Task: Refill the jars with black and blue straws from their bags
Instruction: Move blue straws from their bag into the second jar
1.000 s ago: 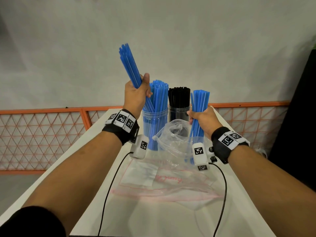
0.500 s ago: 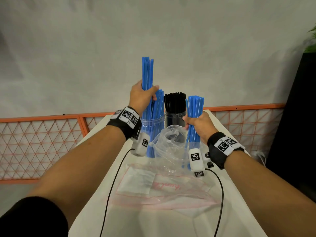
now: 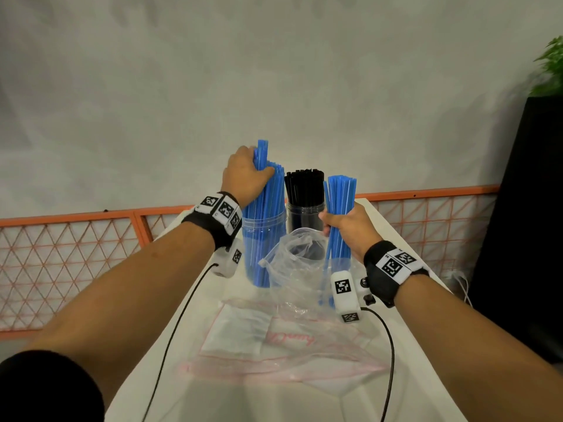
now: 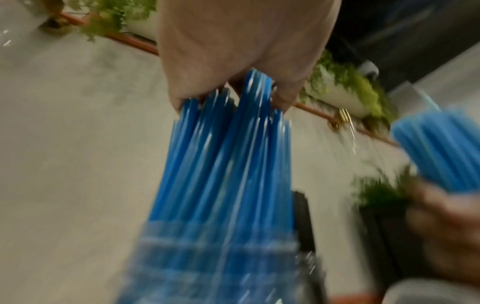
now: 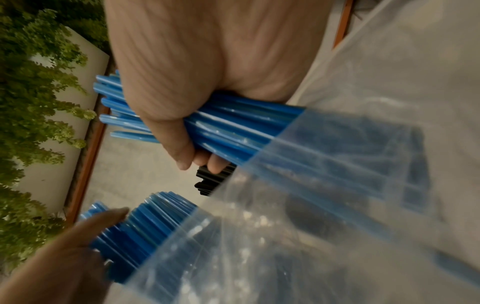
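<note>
The left hand [image 3: 243, 175] is curled round the tops of a few blue straws [image 3: 261, 153], which are lowered among the other blue straws standing in the clear jar [image 3: 264, 239]; the few held ones stand higher than the rest. Just to the right of that jar, a second jar [image 3: 304, 213] filled with black straws [image 3: 304, 185] is seen. Further right of it, the right hand [image 3: 347, 226] is closed in a fist round a bundle of blue straws [image 3: 341, 202], held upright, with its lower ends inside a crumpled clear bag [image 3: 292, 263]. In front of the blue jar, a flat bag with pink print [image 3: 274, 339] is laid on the white worktop [image 3: 289, 400].
</note>
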Motion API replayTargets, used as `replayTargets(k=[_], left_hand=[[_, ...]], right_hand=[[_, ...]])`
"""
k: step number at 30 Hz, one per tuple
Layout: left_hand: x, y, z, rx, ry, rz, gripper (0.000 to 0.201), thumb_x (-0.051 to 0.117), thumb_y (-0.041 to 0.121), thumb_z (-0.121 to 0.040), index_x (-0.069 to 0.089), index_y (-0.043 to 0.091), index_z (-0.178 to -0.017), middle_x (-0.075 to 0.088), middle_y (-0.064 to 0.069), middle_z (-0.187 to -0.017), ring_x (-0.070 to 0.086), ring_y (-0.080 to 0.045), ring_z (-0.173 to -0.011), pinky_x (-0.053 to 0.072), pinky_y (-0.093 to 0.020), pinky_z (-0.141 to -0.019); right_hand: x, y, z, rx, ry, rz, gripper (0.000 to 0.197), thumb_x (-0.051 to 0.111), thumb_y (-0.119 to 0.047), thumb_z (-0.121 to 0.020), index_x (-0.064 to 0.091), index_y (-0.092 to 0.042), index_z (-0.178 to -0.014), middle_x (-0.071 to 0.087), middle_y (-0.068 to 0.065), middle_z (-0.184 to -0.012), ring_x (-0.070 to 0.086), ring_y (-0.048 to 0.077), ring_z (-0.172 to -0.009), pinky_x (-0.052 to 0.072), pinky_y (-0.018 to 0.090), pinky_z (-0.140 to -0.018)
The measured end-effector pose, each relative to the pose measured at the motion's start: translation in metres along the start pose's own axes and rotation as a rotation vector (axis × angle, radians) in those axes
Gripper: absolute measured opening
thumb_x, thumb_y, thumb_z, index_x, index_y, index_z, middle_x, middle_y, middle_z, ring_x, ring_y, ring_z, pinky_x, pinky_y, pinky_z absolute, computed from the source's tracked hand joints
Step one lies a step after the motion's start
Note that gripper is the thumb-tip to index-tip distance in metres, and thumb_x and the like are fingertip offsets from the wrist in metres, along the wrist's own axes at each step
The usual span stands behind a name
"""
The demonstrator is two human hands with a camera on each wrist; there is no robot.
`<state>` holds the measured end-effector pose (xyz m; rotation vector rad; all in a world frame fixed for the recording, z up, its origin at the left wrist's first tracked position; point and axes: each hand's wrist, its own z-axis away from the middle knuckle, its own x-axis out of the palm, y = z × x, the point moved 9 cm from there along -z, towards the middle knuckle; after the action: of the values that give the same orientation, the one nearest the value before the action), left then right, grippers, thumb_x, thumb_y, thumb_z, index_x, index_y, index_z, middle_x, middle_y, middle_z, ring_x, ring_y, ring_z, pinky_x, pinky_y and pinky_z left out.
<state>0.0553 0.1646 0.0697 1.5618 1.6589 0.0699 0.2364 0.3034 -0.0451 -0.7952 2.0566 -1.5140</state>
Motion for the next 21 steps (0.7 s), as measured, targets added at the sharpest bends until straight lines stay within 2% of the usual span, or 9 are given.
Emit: replayTargets(k=[3, 5, 7, 9, 11, 14, 17, 19, 21], left_hand=[[-0.023, 0.031, -0.008, 0.234, 0.078, 0.040, 0.055, 0.068, 0.019, -0.075, 0.047, 0.024, -0.125, 0.052, 0.003, -0.124, 0.052, -0.009, -0.106, 0.042, -0.017, -0.078], [-0.019, 0.047, -0.014, 0.352, 0.006, -0.165, 0.060, 0.063, 0.022, -0.083, 0.045, 0.026, -0.140, 0.047, 0.002, -0.142, 0.049, -0.015, -0.122, 0.042, -0.025, -0.095], [0.002, 0.042, -0.011, 0.354, -0.158, -0.389, 0.045, 0.052, 0.033, -0.097, 0.049, 0.024, -0.141, 0.046, 0.000, -0.148, 0.046, -0.022, -0.131, 0.039, -0.037, -0.104], [0.020, 0.026, 0.001, 0.281, -0.306, -0.447, 0.040, 0.039, 0.042, -0.103, 0.057, 0.019, -0.131, 0.057, -0.004, -0.136, 0.053, -0.026, -0.122, 0.042, -0.036, -0.095], [0.025, 0.020, 0.011, 0.286, -0.318, -0.482, 0.044, 0.031, 0.043, -0.104, 0.058, 0.014, -0.123, 0.060, -0.007, -0.127, 0.053, -0.029, -0.121, 0.042, -0.039, -0.095], [0.013, 0.034, 0.022, 0.369, -0.194, -0.519, 0.050, 0.038, 0.046, -0.102, 0.052, 0.013, -0.137, 0.045, -0.007, -0.147, 0.033, -0.027, -0.142, 0.028, -0.048, -0.115], [-0.004, 0.070, 0.051, 0.522, 0.056, -0.175, 0.034, 0.056, 0.042, -0.090, 0.066, 0.018, -0.112, 0.062, 0.002, -0.110, 0.057, -0.013, -0.105, 0.048, -0.030, -0.088], [0.014, 0.071, 0.064, 0.382, -0.055, 0.065, 0.025, 0.065, 0.042, -0.086, 0.068, 0.022, -0.101, 0.064, 0.009, -0.089, 0.060, -0.005, -0.084, 0.049, -0.021, -0.073], [0.051, 0.061, 0.075, 0.177, -0.302, 0.154, 0.042, 0.074, 0.046, -0.082, 0.063, 0.024, -0.116, 0.065, 0.009, -0.095, 0.062, -0.004, -0.089, 0.048, -0.016, -0.073]], right_hand=[[0.001, 0.001, -0.001, 0.001, -0.018, -0.007, 0.008, 0.066, -0.014, -0.087, 0.058, -0.013, -0.088, 0.059, 0.004, -0.064, 0.059, 0.016, -0.062, 0.053, 0.029, -0.069], [0.000, 0.001, -0.001, -0.001, -0.020, -0.013, 0.008, 0.066, -0.014, -0.087, 0.059, -0.012, -0.089, 0.060, 0.004, -0.064, 0.060, 0.016, -0.062, 0.054, 0.031, -0.070], [0.000, 0.001, -0.001, -0.002, -0.021, -0.033, 0.007, 0.066, -0.013, -0.086, 0.059, -0.012, -0.088, 0.060, 0.004, -0.065, 0.060, 0.017, -0.064, 0.055, 0.033, -0.073], [0.000, 0.000, 0.000, -0.009, -0.028, -0.068, 0.006, 0.066, -0.012, -0.086, 0.060, -0.011, -0.088, 0.062, 0.004, -0.067, 0.062, 0.018, -0.065, 0.056, 0.030, -0.069], [0.001, 0.001, 0.002, -0.022, -0.037, -0.086, 0.007, 0.066, -0.013, -0.087, 0.061, -0.011, -0.091, 0.066, 0.006, -0.072, 0.065, 0.017, -0.067, 0.056, 0.024, -0.065], [-0.001, 0.007, 0.005, -0.037, -0.040, -0.085, 0.018, 0.064, -0.019, -0.088, 0.061, -0.008, -0.101, 0.071, 0.008, -0.081, 0.070, 0.018, -0.075, 0.057, 0.023, -0.070], [-0.005, 0.010, 0.006, -0.038, -0.040, -0.118, 0.027, 0.063, -0.020, -0.089, 0.059, -0.003, -0.110, 0.072, 0.009, -0.085, 0.071, 0.019, -0.080, 0.057, 0.026, -0.075], [-0.004, 0.009, 0.007, -0.040, -0.061, -0.133, 0.027, 0.063, -0.020, -0.090, 0.059, -0.004, -0.111, 0.072, 0.010, -0.086, 0.071, 0.020, -0.082, 0.056, 0.028, -0.077], [-0.004, 0.007, 0.007, -0.051, -0.080, -0.123, 0.027, 0.063, -0.022, -0.089, 0.061, -0.004, -0.110, 0.072, 0.012, -0.089, 0.070, 0.022, -0.085, 0.056, 0.032, -0.080]])
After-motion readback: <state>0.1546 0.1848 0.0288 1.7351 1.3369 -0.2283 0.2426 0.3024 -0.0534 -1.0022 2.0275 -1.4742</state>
